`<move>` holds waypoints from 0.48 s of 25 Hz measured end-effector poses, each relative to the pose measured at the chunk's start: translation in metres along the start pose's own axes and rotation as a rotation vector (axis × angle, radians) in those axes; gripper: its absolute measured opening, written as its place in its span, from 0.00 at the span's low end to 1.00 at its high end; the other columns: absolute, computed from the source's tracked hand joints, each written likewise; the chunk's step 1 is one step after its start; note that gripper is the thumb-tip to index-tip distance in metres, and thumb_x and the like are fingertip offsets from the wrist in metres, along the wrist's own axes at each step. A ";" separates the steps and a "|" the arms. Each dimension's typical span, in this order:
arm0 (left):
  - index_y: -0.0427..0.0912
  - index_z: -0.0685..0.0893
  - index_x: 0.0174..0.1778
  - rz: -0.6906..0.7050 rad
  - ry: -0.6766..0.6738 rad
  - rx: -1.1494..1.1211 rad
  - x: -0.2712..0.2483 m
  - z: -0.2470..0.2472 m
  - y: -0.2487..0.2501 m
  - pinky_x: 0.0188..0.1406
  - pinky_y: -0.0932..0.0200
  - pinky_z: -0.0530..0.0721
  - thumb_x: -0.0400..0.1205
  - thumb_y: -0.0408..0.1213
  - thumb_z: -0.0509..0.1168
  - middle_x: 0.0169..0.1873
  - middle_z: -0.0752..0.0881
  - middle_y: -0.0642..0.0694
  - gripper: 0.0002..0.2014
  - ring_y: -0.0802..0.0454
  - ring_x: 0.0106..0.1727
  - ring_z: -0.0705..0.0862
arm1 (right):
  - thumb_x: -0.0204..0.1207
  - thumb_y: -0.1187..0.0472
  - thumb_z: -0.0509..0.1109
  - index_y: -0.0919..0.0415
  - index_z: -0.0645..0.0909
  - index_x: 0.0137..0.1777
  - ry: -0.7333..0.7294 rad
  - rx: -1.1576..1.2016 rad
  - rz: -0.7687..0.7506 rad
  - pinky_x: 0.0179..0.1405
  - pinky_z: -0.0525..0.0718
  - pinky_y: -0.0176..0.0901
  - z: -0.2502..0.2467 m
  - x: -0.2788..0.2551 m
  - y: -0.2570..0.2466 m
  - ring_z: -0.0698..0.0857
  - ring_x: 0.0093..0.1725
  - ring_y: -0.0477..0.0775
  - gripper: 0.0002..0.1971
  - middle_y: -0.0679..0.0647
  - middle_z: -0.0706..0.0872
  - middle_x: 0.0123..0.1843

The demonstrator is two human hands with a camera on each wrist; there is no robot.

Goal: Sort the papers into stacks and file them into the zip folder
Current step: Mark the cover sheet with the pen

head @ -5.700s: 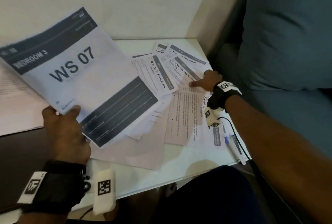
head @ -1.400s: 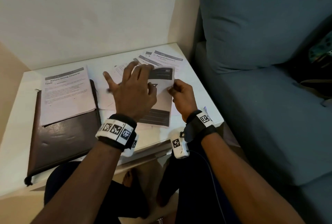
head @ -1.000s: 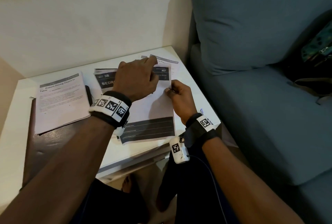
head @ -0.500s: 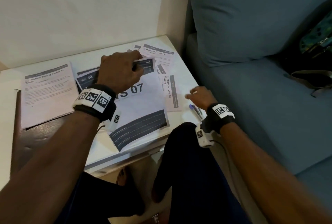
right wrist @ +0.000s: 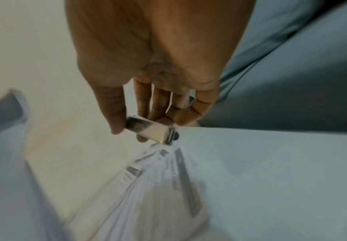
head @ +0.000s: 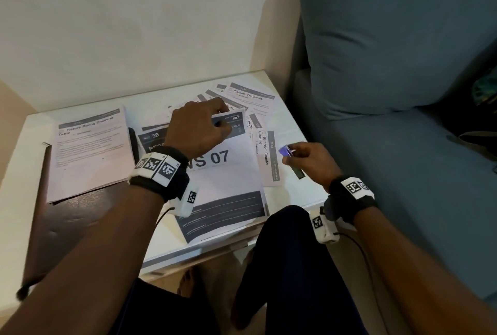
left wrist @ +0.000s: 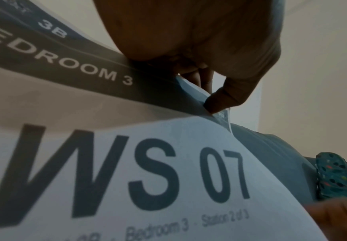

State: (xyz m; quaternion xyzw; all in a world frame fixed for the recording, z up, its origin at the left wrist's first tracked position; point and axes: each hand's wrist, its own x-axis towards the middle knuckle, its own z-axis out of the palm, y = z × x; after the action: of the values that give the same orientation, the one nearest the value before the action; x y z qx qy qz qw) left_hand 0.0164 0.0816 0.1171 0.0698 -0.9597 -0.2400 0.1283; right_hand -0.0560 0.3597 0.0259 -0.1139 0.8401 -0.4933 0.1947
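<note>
On the desk [head: 291, 189], your right hand [head: 312, 162] has left the WS 07 sheet [head: 226, 173] to pinch a stapler [head: 285, 150], while your left hand [head: 199, 130] pinches the sheet's top corner, ready for binding.

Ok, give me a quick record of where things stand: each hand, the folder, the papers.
left hand: pinches the top edge of the WS 07 sheet, corner lifted
right hand: holds a small stapler above the table
folder: dark, lying flat at the table's left, not yet filled
stack on folder: Return Dining Chairs sheet on top
loose papers: fanned out at the back right, unsorted
</note>
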 end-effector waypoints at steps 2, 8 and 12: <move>0.54 0.86 0.49 0.001 0.002 -0.024 -0.001 -0.002 0.003 0.54 0.44 0.85 0.72 0.49 0.65 0.43 0.92 0.53 0.12 0.44 0.44 0.86 | 0.83 0.62 0.72 0.55 0.87 0.62 -0.035 0.117 -0.107 0.35 0.82 0.34 0.001 -0.004 -0.036 0.89 0.38 0.43 0.10 0.49 0.94 0.51; 0.55 0.85 0.46 0.059 0.013 -0.080 -0.008 -0.021 0.019 0.50 0.49 0.85 0.72 0.49 0.65 0.44 0.93 0.57 0.10 0.49 0.42 0.85 | 0.81 0.55 0.72 0.46 0.83 0.68 -0.063 0.011 -0.343 0.48 0.85 0.39 0.006 -0.003 -0.086 0.88 0.50 0.49 0.16 0.41 0.87 0.64; 0.55 0.86 0.46 0.096 0.006 -0.063 -0.014 -0.036 0.027 0.49 0.47 0.85 0.71 0.50 0.64 0.40 0.91 0.54 0.11 0.49 0.40 0.84 | 0.81 0.44 0.73 0.45 0.84 0.68 -0.059 -0.041 -0.414 0.50 0.84 0.41 0.008 -0.012 -0.104 0.84 0.47 0.46 0.17 0.40 0.85 0.63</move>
State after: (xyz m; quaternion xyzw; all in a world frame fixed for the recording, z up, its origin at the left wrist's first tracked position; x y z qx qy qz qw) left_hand 0.0377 0.0922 0.1577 0.0205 -0.9536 -0.2632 0.1445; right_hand -0.0423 0.3075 0.1159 -0.3024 0.8027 -0.5019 0.1112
